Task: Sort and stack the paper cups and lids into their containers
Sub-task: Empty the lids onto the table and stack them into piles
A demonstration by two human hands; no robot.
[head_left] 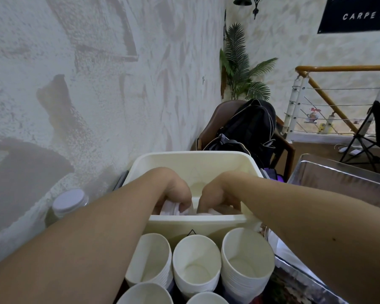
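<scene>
Both hands reach into a cream plastic bin (206, 165) — the left hand (176, 194) grips a stack of white lids (170, 209), the right hand (217, 197) curls its fingers over more white lids (215, 211) inside. Stacks of paper cups (196, 264) stand upright just before the bin.

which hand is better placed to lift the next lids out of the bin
Left, probably. The left hand already grips a white stack of lids inside the cream bin. The right hand is curled down among the contents, but what it holds is hidden.
</scene>
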